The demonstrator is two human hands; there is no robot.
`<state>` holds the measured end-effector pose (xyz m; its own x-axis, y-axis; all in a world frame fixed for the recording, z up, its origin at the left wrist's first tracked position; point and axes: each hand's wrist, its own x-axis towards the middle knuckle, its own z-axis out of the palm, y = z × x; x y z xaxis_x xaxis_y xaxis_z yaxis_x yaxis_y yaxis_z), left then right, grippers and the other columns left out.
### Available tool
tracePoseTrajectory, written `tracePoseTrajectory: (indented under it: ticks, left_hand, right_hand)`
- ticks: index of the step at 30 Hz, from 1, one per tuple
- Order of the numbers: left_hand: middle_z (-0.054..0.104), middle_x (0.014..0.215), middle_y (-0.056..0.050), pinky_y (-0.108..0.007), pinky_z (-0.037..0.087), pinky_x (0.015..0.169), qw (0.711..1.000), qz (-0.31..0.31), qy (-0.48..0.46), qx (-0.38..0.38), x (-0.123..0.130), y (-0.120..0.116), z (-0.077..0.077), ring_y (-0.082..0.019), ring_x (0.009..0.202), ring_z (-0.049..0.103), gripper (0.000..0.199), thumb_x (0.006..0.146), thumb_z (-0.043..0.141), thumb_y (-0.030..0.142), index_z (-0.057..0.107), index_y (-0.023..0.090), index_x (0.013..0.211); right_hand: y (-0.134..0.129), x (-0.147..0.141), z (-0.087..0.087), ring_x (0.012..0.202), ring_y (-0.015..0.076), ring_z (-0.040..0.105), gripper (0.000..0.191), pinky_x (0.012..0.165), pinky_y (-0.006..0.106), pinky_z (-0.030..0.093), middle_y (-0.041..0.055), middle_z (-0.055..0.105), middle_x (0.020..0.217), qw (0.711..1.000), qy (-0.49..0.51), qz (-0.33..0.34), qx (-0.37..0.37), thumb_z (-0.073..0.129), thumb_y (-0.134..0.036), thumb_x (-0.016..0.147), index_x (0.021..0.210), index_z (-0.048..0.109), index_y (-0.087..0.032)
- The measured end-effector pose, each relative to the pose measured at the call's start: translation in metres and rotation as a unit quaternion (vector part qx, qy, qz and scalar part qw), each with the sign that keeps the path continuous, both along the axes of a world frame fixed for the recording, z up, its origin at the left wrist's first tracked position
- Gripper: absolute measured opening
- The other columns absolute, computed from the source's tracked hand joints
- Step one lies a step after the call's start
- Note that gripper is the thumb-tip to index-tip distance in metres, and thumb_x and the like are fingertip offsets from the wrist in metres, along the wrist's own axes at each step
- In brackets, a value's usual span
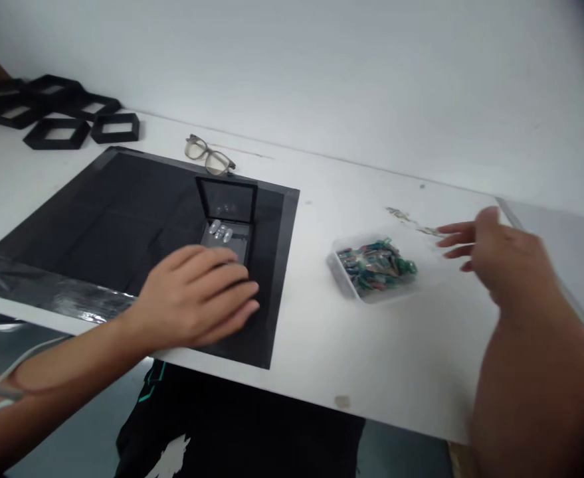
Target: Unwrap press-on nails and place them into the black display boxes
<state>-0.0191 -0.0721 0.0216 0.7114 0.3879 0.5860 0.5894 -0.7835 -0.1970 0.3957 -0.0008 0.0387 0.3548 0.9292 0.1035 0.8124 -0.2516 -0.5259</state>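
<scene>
My left hand (199, 295) lies over the near part of a small black case (228, 199) with its clear-windowed lid raised. Its fingers are spread, and nothing shows in them. Several glossy pale nail-shaped pieces (220, 231) rest inside the case, which stands on a black mat (117, 212). To the right, my right hand (495, 255) hovers with its fingers apart, close to some small pale items (427, 231) on the white table. Between the hands sits a clear plastic box (344, 282) full of small teal and reddish packets (376, 265).
Eyeglasses (209, 156) lie behind the mat beside a thin stick (242, 152). Black hexagonal frames (57, 134) are grouped at the back left. A pale panel (571, 259) is at the right, and a wall rises behind the table (371, 358).
</scene>
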Motion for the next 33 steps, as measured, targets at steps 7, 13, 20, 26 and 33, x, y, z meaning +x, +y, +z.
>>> tracePoseTrajectory:
  ticks: [7, 13, 20, 26, 33]
  left_hand:
    - [0.076, 0.109, -0.003, -0.037, 0.048, 0.090, 0.993, -0.114, -0.023, -0.035, 0.078, 0.018, 0.006, -0.026, 0.120, 0.064, 0.040, 0.098, 0.055, 0.048, 0.068, 0.016, 0.119]
    - [0.076, 0.112, -0.005, -0.045, 0.044, 0.105, 0.971, -0.114, -0.007, -0.210, 0.082, 0.036, -0.013, -0.032, 0.132, 0.056, 0.061, 0.102, 0.033, 0.064, 0.073, 0.018, 0.101]
    - [0.078, 0.103, -0.006, -0.043, 0.041, 0.112, 0.971, -0.097, 0.006, -0.219, 0.074, 0.037, -0.013, -0.030, 0.122, 0.061, 0.067, 0.103, 0.031, 0.062, 0.076, 0.017, 0.081]
    - [0.078, 0.101, -0.001, -0.043, 0.037, 0.116, 0.967, -0.097, 0.010, -0.237, 0.073, 0.031, -0.010, -0.026, 0.118, 0.062, 0.051, 0.103, 0.044, 0.053, 0.077, 0.018, 0.087]
    - [0.077, 0.104, -0.002, -0.045, 0.036, 0.119, 0.961, -0.106, 0.030, -0.255, 0.072, 0.028, -0.010, -0.026, 0.121, 0.061, 0.047, 0.102, 0.045, 0.053, 0.075, 0.017, 0.095]
  right_hand:
    - [-0.015, -0.050, 0.000, 0.061, 0.0174, 0.058, 0.055, 0.061, 0.032, 0.044, 0.0029, 0.065, 0.065, 0.997, 0.043, 0.022, -0.055, 0.027, -0.060, 0.101, 0.107, 0.067, -0.023]
    - [-0.027, -0.054, -0.005, 0.044, 0.0149, 0.045, 0.045, 0.044, 0.029, 0.033, -0.0045, 0.051, 0.048, 0.979, 0.020, 0.142, -0.143, 0.067, -0.065, 0.078, 0.092, 0.072, -0.023]
    - [-0.039, -0.046, -0.008, 0.051, 0.0174, 0.056, 0.047, 0.046, 0.030, 0.036, -0.0006, 0.065, 0.068, 0.971, -0.122, 0.202, -0.038, 0.073, -0.063, 0.076, 0.106, 0.071, -0.027]
    - [-0.041, -0.080, 0.006, 0.096, 0.0304, 0.062, 0.015, 0.076, 0.043, 0.047, 0.0085, 0.070, 0.098, 0.902, -0.214, 0.354, 0.119, 0.066, -0.031, 0.089, 0.076, 0.065, -0.023]
    - [-0.029, -0.109, -0.005, 0.082, 0.0209, 0.060, 0.016, 0.062, 0.033, 0.040, 0.0026, 0.068, 0.082, 0.875, -0.155, 0.459, -0.014, 0.060, -0.024, 0.093, 0.089, 0.076, -0.024]
